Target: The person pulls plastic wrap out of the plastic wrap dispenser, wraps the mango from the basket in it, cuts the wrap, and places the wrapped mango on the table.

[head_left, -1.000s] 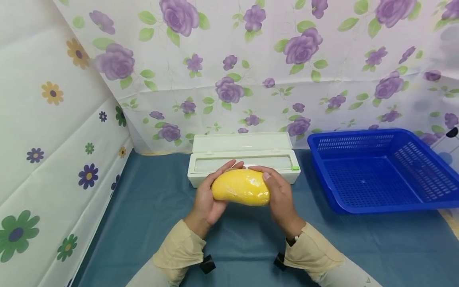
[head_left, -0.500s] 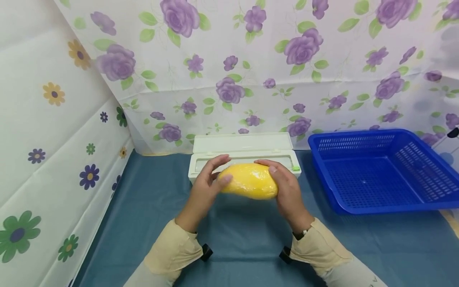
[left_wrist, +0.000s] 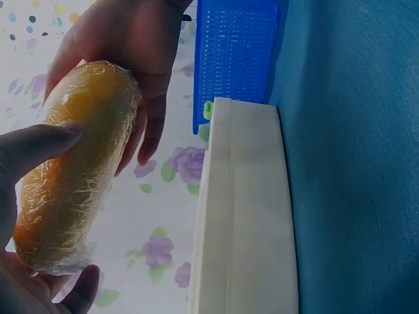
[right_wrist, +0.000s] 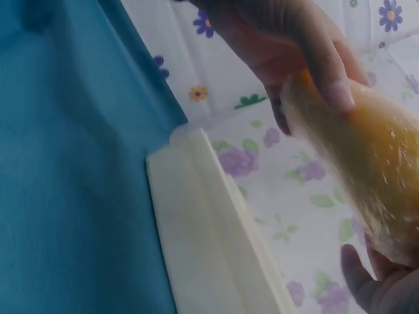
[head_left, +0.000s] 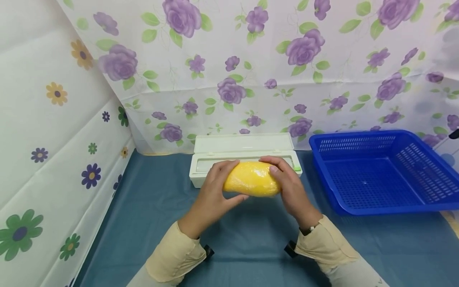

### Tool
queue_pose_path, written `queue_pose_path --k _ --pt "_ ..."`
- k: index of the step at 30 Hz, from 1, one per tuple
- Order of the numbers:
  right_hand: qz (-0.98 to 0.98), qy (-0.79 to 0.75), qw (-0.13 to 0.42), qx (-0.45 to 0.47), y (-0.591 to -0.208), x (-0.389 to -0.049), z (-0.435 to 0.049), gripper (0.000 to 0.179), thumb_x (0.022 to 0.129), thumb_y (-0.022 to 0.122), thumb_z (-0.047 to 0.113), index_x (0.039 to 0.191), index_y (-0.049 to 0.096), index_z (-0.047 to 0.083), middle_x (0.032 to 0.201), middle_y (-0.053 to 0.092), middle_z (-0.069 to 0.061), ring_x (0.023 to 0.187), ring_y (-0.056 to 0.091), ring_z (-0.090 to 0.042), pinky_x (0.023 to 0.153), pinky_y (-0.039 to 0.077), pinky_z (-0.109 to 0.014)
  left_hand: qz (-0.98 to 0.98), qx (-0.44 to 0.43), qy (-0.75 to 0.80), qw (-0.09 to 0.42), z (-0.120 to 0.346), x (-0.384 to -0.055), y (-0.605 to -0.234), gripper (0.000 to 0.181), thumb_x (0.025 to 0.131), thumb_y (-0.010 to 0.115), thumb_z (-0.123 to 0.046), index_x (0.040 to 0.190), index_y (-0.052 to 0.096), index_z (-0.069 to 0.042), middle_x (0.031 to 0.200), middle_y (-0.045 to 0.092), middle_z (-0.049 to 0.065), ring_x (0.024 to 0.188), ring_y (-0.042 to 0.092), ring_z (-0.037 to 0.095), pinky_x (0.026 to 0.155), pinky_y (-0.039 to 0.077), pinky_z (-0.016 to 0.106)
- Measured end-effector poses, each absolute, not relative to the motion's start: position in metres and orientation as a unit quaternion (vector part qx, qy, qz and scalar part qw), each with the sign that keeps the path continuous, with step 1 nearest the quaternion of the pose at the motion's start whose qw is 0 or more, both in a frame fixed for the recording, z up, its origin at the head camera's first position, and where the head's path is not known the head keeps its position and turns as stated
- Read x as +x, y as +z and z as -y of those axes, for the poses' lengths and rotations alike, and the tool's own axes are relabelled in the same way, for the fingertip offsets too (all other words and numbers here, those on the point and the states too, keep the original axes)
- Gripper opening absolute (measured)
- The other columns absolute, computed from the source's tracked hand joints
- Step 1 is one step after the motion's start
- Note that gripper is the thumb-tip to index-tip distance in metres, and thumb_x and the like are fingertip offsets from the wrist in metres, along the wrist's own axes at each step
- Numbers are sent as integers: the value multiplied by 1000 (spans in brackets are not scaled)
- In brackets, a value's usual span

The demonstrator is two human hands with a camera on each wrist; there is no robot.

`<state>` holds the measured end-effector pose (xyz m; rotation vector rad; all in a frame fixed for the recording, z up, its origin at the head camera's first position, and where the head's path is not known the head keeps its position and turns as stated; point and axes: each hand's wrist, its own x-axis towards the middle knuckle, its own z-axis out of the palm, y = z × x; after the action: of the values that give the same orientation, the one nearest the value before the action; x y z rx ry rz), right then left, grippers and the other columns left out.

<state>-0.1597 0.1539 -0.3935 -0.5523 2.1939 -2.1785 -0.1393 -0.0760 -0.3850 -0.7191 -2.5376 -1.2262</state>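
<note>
A yellow mango (head_left: 252, 179) wrapped in shiny cling film is held level in the air between both hands. My left hand (head_left: 211, 195) grips its left end, fingers over the far side and thumb along the near underside. At the right end, my right hand (head_left: 295, 195) holds it with the thumb on top and fingers behind. In the left wrist view the film on the mango (left_wrist: 85, 176) looks wrinkled, bunched at the lower end. Just behind the hands stands a white cling film dispenser (head_left: 196, 175), its lid (head_left: 244, 142) raised and a green slider (head_left: 296, 168) at its right end.
A blue plastic basket (head_left: 362, 209) with perforated sides stands to the right of the dispenser. Blue-green cloth (head_left: 150, 215) covers the table. A flowered sheet (head_left: 201, 115) hangs behind, and another (head_left: 61, 159) hangs along the left.
The mango has shifted slightly right and away from me. My left hand has changed its hold, from palm underneath to fingers over the end; the right hand has kept its grip.
</note>
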Motion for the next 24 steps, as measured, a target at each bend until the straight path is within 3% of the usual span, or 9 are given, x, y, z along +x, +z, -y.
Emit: queue_pose_path --k 7,12,16,24 --pt "-767 -609 53 -197 -389 -164 -167 43 104 56 27 145 48 18 138 50 -7 108 55 -29 86 56 -29 875 -232 -414 97 78 -140 -384 84 80 87 -28 151 42 -20 143 44 8 125 50 24 106 48 46" --pt "-818 -525 74 -224 -388 -165 -176 64 95 71 32 152 42 28 148 47 -4 119 53 -27 99 51 -43 888 -213 -400 77 79 -142 -386 87 78 89 -31 151 43 -21 136 47 9 116 53 24 101 50 45" --pt "-832 -490 89 -244 -391 -168 -177 74 89 78 36 153 41 28 151 45 -1 124 51 -25 106 44 -52 905 -208 -367 50 80 -144 -389 87 77 89 -35 151 45 -20 130 49 9 109 54 23 96 50 43" --pt "-834 -464 147 -262 -399 -171 -179 74 87 79 39 151 43 28 143 51 2 114 54 -23 100 47 -44 919 -219 -328 -17 83 -148 -396 83 77 89 -38 147 49 -19 121 51 8 98 53 19 89 49 40"
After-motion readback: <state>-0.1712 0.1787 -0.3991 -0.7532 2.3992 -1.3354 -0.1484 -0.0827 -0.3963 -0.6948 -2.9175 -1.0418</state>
